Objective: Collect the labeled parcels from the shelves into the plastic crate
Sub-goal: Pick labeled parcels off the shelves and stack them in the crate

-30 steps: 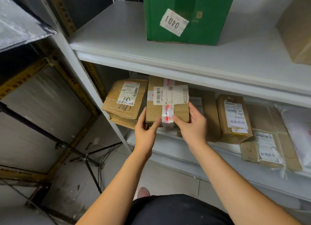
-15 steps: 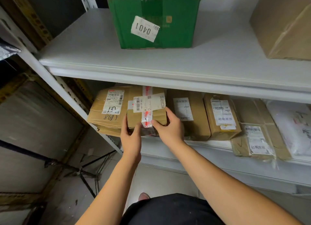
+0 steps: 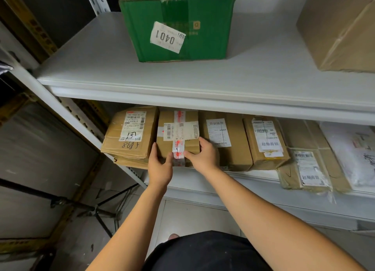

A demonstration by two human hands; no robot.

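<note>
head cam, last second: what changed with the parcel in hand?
The taped parcel went from held out in front of the shelf edge back into the row on the lower shelf, beside the parcel marked 898. The left hand and right hand kept their grip on its lower end. The other parcels and the green box stayed put.

Upper shelf (image 3: 97, 68): green box (image 3: 203, 11) left, large brown box (image 3: 334, 23) right, well apart. Lower shelf (image 3: 233, 182): labelled parcels (image 3: 237, 149) in a row; white bag (image 3: 353, 149) at right end.

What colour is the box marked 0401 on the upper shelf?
The box is green, clearest in the head view.
</note>
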